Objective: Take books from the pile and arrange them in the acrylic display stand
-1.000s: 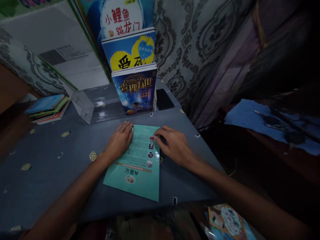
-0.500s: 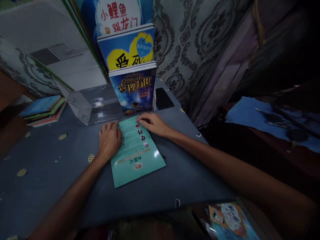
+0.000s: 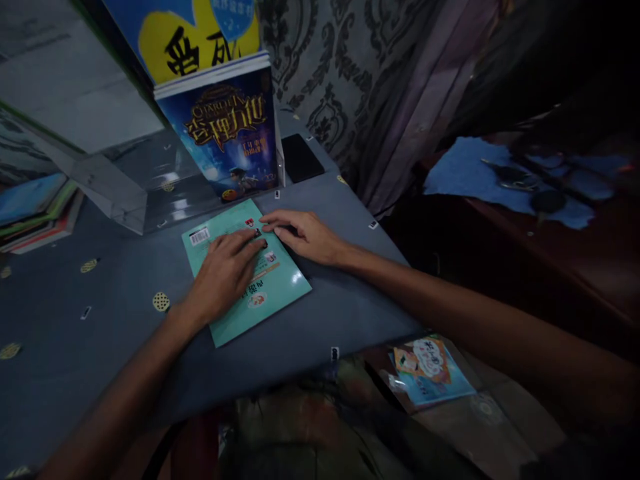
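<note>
A teal book (image 3: 280,287) lies face down on the grey-blue tablecloth, its barcode at the upper left corner and its printed title upside down to me. Across its middle rests my left hand (image 3: 225,270), fingers stretched and spread, covering part of the text. My right hand (image 3: 305,233) is at the book's upper right edge, its fingertips on or just over the cover. Those fingers are extended, with the thumb beneath the index finger and no object between them. Just beyond the book stands a dark blue book (image 3: 235,140) in a clear holder.
Behind the blue book rises a yellow-and-blue book (image 3: 165,47). The clear acrylic stand (image 3: 125,200) spreads to the left, near a stack of books (image 3: 45,207). A black phone (image 3: 303,158) lies right of it. Below the table's front edge is a colourful packet (image 3: 433,370).
My left hand has moved from the book's left edge onto its middle, uncovering the barcode. My right hand stays at the upper right edge. The camera view has shifted down and right.
</note>
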`<state>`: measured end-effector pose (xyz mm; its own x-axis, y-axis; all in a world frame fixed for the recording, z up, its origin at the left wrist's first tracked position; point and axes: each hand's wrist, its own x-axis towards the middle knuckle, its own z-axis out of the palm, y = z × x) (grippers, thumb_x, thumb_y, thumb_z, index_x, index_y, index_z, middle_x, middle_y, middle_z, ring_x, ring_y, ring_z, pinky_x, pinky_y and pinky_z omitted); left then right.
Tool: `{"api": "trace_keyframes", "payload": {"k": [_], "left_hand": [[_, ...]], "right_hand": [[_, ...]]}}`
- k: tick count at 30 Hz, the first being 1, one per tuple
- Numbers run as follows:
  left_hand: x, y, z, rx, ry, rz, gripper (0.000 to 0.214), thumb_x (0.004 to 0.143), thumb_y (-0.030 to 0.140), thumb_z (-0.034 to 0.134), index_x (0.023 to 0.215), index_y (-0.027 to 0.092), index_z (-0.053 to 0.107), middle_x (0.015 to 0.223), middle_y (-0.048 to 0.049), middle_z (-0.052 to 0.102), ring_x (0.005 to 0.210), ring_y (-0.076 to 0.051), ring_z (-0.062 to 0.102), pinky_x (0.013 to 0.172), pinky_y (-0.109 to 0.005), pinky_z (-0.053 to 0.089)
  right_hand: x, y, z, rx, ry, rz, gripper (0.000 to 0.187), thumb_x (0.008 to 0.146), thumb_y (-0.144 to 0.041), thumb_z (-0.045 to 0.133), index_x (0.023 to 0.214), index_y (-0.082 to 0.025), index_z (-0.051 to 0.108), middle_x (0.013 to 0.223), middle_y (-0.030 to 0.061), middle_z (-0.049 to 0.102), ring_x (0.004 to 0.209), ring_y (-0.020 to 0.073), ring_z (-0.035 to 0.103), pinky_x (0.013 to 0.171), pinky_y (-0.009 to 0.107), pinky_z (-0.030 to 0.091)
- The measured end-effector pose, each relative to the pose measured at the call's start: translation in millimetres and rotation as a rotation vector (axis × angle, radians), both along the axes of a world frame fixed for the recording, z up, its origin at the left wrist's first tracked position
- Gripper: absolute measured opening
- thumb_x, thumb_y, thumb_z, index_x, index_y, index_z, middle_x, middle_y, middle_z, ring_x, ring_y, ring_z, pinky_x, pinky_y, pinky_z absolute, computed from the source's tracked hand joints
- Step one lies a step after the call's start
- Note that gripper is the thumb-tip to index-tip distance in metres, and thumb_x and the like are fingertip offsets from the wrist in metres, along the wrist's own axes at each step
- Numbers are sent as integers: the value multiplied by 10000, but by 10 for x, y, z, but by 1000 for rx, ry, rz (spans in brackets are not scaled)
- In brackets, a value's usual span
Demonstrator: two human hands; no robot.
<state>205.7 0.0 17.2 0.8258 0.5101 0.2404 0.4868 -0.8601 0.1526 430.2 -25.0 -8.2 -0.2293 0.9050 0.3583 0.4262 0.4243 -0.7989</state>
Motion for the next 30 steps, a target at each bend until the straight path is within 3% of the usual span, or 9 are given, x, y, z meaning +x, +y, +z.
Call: {"api": "trace_keyframes", "payload": {"k": [4, 9, 17, 24, 30], "left_hand": [[141, -419, 87, 2, 45, -142, 354, 1023, 315, 461, 1292, 146, 617, 1363, -163, 615, 1273, -306, 566, 1039, -490, 501], [286, -722, 104, 174, 124, -80, 369, 996, 346, 523, 1255, 99, 613, 1237, -184, 671, 1147, -338, 607, 915, -502, 552], [334, -723, 78, 273, 117, -84, 303, 1010, 266, 471, 1197, 127, 664, 1173, -162, 723, 1055, -289, 671, 864, -439, 592], [327, -725, 150, 224, 115, -87, 323, 1026, 263, 430, 1184, 140, 683, 1163, -139, 736, 1081, -269, 682, 849, -399, 610], [260, -734, 57, 187, 72, -71, 332, 1024, 314, 477, 1251, 148, 654, 1255, -136, 708, 1152, -284, 657, 918, -435, 593]], "right_hand": [[42, -325, 34, -67, 102, -9, 305, 967, -202, 472, 1200, -188, 669, 1080, 56, 767, 1026, 185, 719, 879, 315, 552], [70, -654, 34, -74, 112, -43, 286, 970, -232, 486, 1163, -201, 696, 1059, 45, 768, 991, 183, 717, 894, 333, 547], [92, -782, 9, -122, 191, -70, 274, 972, -230, 483, 1145, -202, 694, 1051, 45, 768, 995, 182, 716, 888, 324, 556], [92, -779, 15, -104, 182, -52, 245, 942, -253, 555, 1129, -215, 709, 1081, 46, 761, 1021, 190, 709, 914, 340, 552], [163, -780, -30, -58, 72, 28, 367, 891, -265, 701, 1253, -222, 663, 1192, 58, 733, 1121, 213, 672, 1000, 383, 518]]}}
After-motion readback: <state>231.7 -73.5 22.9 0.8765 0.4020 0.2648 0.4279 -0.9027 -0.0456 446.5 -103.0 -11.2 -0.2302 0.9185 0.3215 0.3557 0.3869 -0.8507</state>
